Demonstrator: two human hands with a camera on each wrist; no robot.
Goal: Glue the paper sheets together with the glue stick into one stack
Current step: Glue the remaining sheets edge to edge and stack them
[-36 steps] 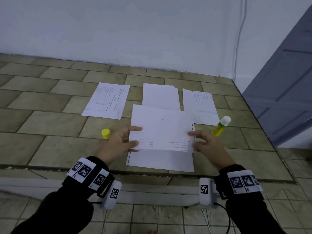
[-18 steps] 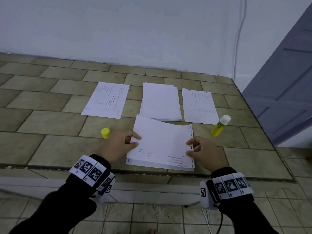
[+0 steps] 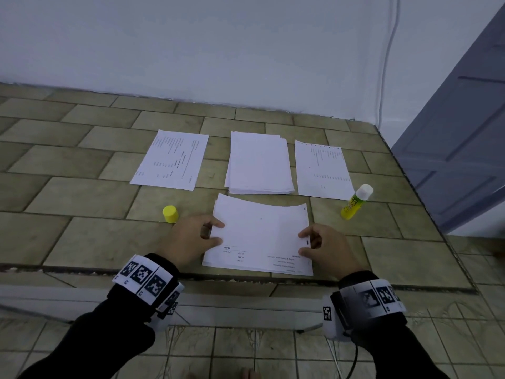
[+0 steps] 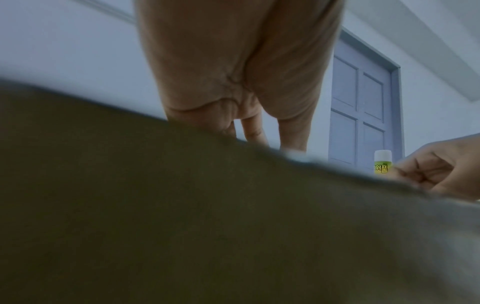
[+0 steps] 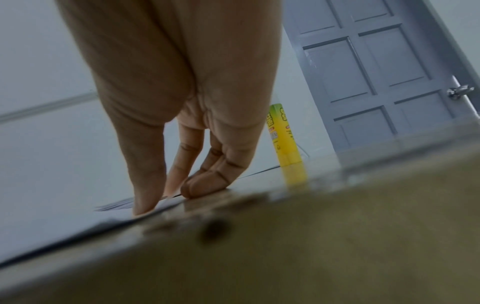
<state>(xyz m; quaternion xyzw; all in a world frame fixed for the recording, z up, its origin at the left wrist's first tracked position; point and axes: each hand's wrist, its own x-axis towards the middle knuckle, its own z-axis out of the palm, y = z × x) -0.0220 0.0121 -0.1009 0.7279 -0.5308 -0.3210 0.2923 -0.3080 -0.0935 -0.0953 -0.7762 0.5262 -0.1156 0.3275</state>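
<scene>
Two hands, our left hand (image 3: 191, 237) and right hand (image 3: 328, 246), have lowered the top sheet (image 3: 259, 231) onto the near stack, pinching its side edges; glue stick (image 3: 355, 202) stands uncapped at two o'clock.

Tiled ledge (image 3: 82, 198) — paper sheets (image 3: 258, 162), glue stick (image 3: 355, 202), cap (image 3: 170, 213).

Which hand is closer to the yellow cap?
Left. The left hand lies just beside the yellow cap, holding the sheet's left edge; the right hand is across the sheet, at its right edge.
</scene>
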